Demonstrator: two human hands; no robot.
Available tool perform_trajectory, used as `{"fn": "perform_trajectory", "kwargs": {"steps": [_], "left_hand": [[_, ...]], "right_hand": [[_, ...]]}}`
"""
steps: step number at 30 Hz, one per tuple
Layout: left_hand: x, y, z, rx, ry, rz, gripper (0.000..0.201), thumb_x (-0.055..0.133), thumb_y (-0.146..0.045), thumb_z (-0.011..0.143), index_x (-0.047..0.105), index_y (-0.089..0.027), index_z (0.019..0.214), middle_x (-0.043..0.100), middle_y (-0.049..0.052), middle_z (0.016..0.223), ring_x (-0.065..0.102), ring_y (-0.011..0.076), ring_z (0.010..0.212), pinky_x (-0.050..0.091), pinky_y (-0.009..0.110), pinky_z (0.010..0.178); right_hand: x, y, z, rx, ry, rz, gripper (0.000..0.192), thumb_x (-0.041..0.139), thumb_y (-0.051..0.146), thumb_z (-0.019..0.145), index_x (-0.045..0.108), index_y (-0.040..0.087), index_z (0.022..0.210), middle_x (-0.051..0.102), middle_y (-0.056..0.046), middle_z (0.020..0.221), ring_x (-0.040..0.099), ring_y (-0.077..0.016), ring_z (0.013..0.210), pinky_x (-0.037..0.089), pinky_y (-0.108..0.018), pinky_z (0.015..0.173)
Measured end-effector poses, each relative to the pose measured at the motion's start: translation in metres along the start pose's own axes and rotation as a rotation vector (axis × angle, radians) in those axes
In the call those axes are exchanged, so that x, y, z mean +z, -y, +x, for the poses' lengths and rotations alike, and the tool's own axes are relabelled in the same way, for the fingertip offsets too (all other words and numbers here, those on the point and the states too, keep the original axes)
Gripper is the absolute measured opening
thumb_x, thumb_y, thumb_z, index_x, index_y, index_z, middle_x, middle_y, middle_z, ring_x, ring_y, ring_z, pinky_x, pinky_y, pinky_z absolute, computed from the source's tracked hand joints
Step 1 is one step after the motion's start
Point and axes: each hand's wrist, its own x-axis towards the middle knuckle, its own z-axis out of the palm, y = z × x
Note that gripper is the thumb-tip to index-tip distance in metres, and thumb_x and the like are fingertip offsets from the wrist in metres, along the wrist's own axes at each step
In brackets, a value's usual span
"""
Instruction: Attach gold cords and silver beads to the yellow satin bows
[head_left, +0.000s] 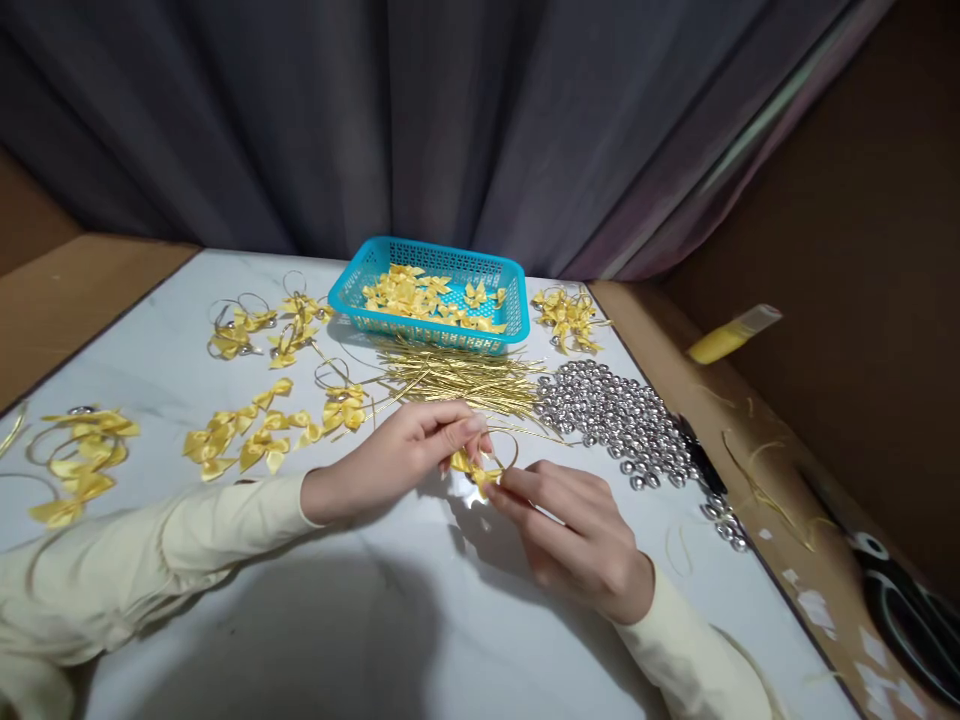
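Between my hands, over the white board, is a yellow ribbon bow [474, 472] with a loop of thin gold wire [513, 447] rising from it. My left hand [420, 445] is closed, its thumb and fingers pinching the bow's left side. From the right, the fingertips of my right hand [574, 530] pinch the bow's other side. Just beyond my hands lies a heap of gold wire ties [472, 380]. A spread of small shiny silver bells or beads [619, 415] is beyond my right hand; their exact kind is too small to tell.
A blue plastic basket [517, 305] of yellow bows stands at the back. Loose bows [217, 435] and wired bow clusters [82, 465] lie left, another cluster [568, 318] back right. On the brown right edge are a yellow-filled tube [731, 337], black-handled scissors [911, 610] and paper scraps.
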Motion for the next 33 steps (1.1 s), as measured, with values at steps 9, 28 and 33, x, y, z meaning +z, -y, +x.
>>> {"fn": "perform_trajectory", "kwargs": {"steps": [9,28,33], "left_hand": [[0.002,0.022,0.0,-0.064,0.024,-0.384,0.026,0.044,-0.029,0.091,0.056,-0.014,0.073,0.053,0.001,0.075,0.048,0.0111,0.073,0.037,0.023,0.071],[0.006,0.043,0.003,-0.336,-0.069,-0.654,0.019,0.056,-0.027,0.085,0.056,-0.012,0.073,0.05,0.0,0.079,0.055,0.0077,0.073,0.051,0.022,0.072],[0.008,0.046,0.002,-0.237,-0.102,-0.45,0.027,0.053,-0.035,0.086,0.054,-0.013,0.071,0.05,0.0,0.076,0.053,0.0101,0.071,0.051,0.029,0.075]], "right_hand": [[0.004,-0.004,0.0,0.215,0.03,0.135,0.025,0.044,0.001,0.079,0.063,0.012,0.091,0.062,-0.009,0.085,0.055,-0.0139,0.072,0.045,-0.026,0.056],[0.014,-0.011,0.011,0.713,0.081,0.348,0.012,0.055,0.022,0.083,0.065,0.015,0.082,0.063,-0.004,0.076,0.056,-0.0111,0.064,0.043,-0.021,0.052],[-0.027,-0.019,0.006,0.731,0.242,0.098,0.022,0.051,0.035,0.085,0.063,0.017,0.091,0.064,-0.005,0.082,0.057,-0.0119,0.06,0.044,-0.023,0.052]]}}
